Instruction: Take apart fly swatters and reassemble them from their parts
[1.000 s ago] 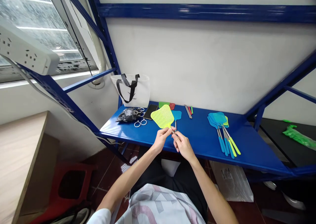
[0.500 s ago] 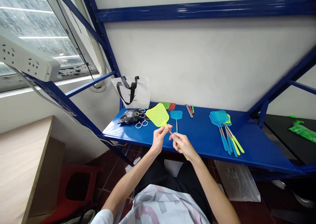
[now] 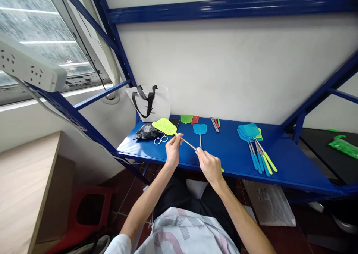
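Observation:
A yellow-green fly swatter (image 3: 165, 127) with a metal rod is held between both hands above the front of the blue table. My left hand (image 3: 172, 151) pinches it where the perforated head meets the rod. My right hand (image 3: 209, 164) is closed around the handle end, whose yellow tip shows past the fingers. Behind the hands lies a blue fly swatter (image 3: 200, 129), its handle partly hidden. To the right, a fanned pile of blue and yellow fly swatters (image 3: 250, 131) rests on the table, handles toward me.
On the blue table (image 3: 229, 149), a white bag (image 3: 156, 106) stands behind a black plastic bag (image 3: 145, 131) and white rings (image 3: 157, 141). Farther back lie a green swatter head (image 3: 186, 119), a red one (image 3: 195, 119), a black phone-like object (image 3: 175, 122) and several rods (image 3: 214, 124).
My hands have moved apart, showing a longer stretch of metal rod between them. The yellow-green head has shifted left and down and tilted flatter, uncovering the black object and green head.

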`<state>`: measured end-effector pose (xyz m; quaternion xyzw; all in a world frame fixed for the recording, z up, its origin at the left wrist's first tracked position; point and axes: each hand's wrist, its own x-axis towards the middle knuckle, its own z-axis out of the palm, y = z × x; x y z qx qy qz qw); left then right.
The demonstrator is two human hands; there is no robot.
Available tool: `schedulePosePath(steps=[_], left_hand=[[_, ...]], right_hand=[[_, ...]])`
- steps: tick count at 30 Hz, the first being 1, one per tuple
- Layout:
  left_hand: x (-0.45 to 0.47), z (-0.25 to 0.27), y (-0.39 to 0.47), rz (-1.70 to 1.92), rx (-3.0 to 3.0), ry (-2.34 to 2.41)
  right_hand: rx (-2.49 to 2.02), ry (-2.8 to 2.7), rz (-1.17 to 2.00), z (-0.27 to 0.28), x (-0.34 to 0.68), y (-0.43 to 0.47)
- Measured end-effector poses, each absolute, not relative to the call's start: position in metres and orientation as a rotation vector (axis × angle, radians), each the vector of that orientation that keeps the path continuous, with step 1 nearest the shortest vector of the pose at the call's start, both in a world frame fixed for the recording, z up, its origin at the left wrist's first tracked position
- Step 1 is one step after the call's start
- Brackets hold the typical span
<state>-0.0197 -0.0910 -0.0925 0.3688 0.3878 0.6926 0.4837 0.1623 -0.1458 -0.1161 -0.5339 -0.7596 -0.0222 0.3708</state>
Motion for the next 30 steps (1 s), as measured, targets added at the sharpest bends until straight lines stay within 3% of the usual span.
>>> schedulePosePath(steps=[14, 17, 24, 30], left_hand=[[-0.005, -0.093, -0.097, 1.568, 1.0, 0.726], [-0.008, -0.094, -0.091, 1.61, 0.905, 0.733], [-0.046, -0.087, -0.07, 1.83, 0.714, 0.72], [-0.069, -0.068, -0.072, 1.874, 0.753, 0.691]], right_hand=[[-1.193, -1.764, 1.249, -0.095, 0.195, -0.138], [-1.198, -1.78, 1.221, -0.097, 0.191, -0.139], [-1.33, -2.004, 0.651, -0.079, 0.196, -0.147], [-1.294, -2.081, 0.787, -0.066, 0.216, -0.147]])
